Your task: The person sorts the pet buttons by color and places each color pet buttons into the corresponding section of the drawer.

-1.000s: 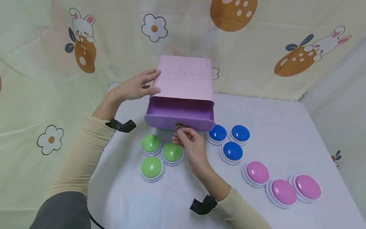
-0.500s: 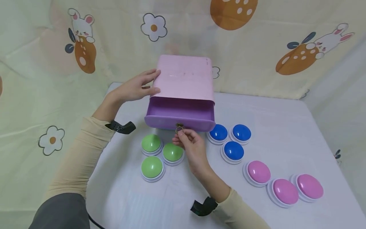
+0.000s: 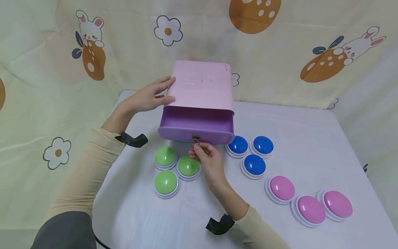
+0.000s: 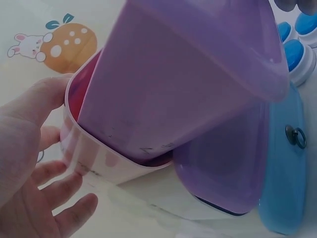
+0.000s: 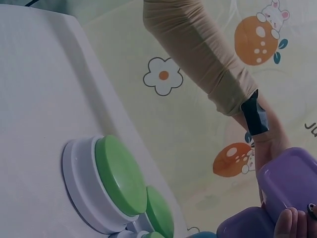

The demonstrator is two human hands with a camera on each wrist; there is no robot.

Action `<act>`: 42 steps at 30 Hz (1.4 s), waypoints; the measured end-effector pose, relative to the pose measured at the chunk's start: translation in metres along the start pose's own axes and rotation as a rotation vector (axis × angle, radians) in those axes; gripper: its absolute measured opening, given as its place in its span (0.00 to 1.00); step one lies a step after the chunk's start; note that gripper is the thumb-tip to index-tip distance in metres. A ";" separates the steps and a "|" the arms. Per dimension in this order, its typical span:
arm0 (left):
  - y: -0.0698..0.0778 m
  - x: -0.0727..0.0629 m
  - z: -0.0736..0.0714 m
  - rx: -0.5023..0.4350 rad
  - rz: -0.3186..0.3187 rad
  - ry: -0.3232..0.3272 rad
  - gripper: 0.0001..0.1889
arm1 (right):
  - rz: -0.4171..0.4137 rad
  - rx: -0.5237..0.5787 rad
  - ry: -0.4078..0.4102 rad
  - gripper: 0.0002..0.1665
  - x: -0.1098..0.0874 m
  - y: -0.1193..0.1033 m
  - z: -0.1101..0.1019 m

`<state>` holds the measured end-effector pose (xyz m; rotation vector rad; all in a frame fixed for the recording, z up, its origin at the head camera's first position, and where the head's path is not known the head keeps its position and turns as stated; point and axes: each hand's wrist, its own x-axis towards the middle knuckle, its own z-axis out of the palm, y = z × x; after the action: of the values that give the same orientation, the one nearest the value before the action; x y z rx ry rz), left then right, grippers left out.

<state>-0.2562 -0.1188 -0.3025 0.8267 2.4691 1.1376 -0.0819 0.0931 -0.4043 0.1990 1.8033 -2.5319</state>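
A pink drawer unit [image 3: 202, 84] stands toward the back of the table, its purple drawer [image 3: 172, 133] pulled partway out and, from above, showing nothing inside. My right hand [image 3: 212, 167] pinches the small metal ring pull [image 3: 195, 140] on the drawer front between thumb and fingertips. Against the unit's left side rests my left hand [image 3: 149, 97], fingers spread and mostly straight. In the left wrist view, the drawer's underside [image 4: 173, 89] juts from the pink casing [image 4: 101, 156]. Below it appear another purple drawer [image 4: 223, 168] and a blue drawer [image 4: 285, 183] with its own ring.
Three green dome buttons [image 3: 165, 182] sit in front of the unit, left of my right forearm. Three blue buttons [image 3: 254, 164] stand to its right, and three pink buttons [image 3: 282, 187] lie farther right. A patterned cloth [image 3: 130, 41] hangs behind the white table [image 3: 298, 138].
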 end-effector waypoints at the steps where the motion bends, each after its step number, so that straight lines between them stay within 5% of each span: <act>1: -0.004 0.001 0.000 0.002 0.004 0.003 0.40 | -0.001 -0.004 0.000 0.11 0.000 0.001 -0.001; 9: -0.010 0.003 0.001 0.003 0.012 0.013 0.40 | -0.034 -0.058 -0.014 0.11 -0.004 0.003 -0.002; 21: 0.026 -0.012 0.001 0.003 -0.013 -0.011 0.39 | -0.055 -0.062 -0.017 0.11 -0.014 0.001 0.000; 42: 0.023 -0.012 0.001 -0.005 -0.006 -0.012 0.40 | -0.006 -0.025 -0.051 0.15 -0.010 0.014 -0.005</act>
<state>-0.2377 -0.1141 -0.2851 0.8221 2.4563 1.1325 -0.0707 0.0927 -0.4177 0.1271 1.8185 -2.4936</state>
